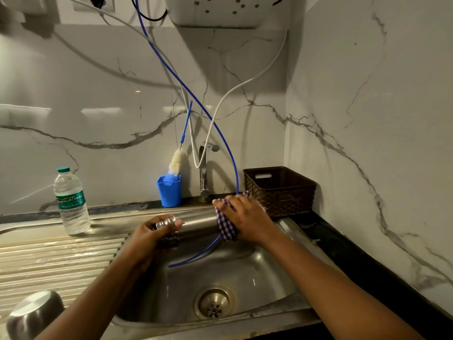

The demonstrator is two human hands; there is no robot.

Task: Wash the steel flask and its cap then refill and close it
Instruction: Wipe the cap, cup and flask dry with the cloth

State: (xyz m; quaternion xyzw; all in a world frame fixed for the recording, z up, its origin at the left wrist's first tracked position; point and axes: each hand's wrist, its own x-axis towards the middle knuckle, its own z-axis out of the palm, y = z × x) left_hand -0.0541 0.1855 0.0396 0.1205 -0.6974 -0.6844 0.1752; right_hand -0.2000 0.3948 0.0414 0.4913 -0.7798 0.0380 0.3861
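Steel flask [198, 223] held level over sink [245, 271], long axis left-right, threaded mouth toward left. Left hand [152, 231] clenched round neck. Right hand [245, 217] grasping checked cloth [226, 228] wrapped over base end, nearer tap [203, 168]. Judgement: wiping step; refill pending. Blue tube [230, 153] drops past right hand into basin; snag risk. Water bottle [72, 202] upright on draining board, well apart to left. Rounded steel item [34, 312] at near-left, possibly cap; unconfirmed. Desk steel, streaked. Corner tight, basket [282, 190] just beside right hand.

Glossy white marble-look walls [98, 69] with grey veins meet in a corner on the right, lighting's kinda dim. White unit [215, 13] mounted up top, black countertop [343, 244] running along the right wall's foot.
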